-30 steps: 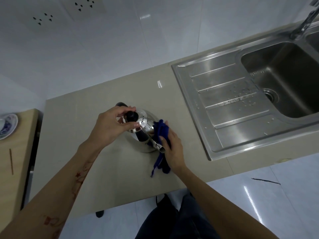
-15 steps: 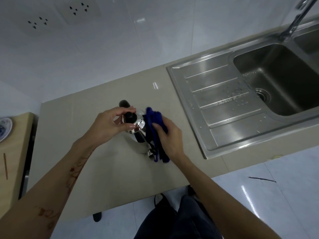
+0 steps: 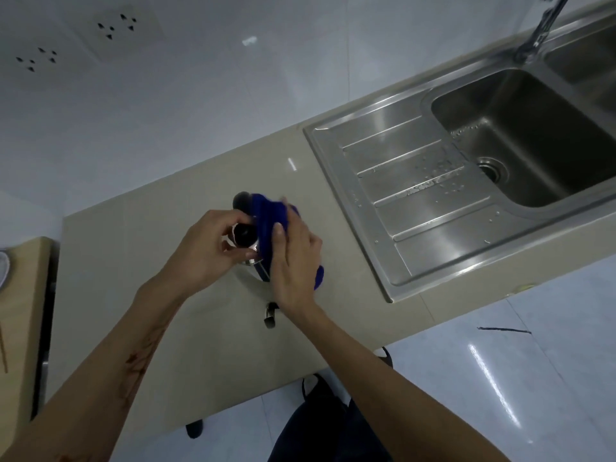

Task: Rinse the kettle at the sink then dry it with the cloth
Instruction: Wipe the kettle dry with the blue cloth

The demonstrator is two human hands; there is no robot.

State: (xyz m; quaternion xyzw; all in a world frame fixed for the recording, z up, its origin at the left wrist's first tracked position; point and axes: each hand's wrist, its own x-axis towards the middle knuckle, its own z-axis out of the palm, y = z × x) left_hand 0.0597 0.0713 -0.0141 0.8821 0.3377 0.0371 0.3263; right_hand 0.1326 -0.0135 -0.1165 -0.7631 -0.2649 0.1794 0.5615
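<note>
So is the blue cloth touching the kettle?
Touching. The head view shows the right hand pressing the blue cloth onto the kettle top, no gap between them.

Kettle [image 3: 248, 261] on counter [image 3: 140, 295], probably left of sink [image 3: 416, 208].

Most of the kettle [image 3: 248, 276] is hidden under both hands and the blue cloth [image 3: 268, 221]; only a sliver of its steel body and the dark lid knob [image 3: 242, 232] peek through. The cloth's far edge is smeared with blur. The tap [image 3: 541, 31] is cut off by the top edge, and a white dish [image 3: 3, 268] by the left edge.
</note>
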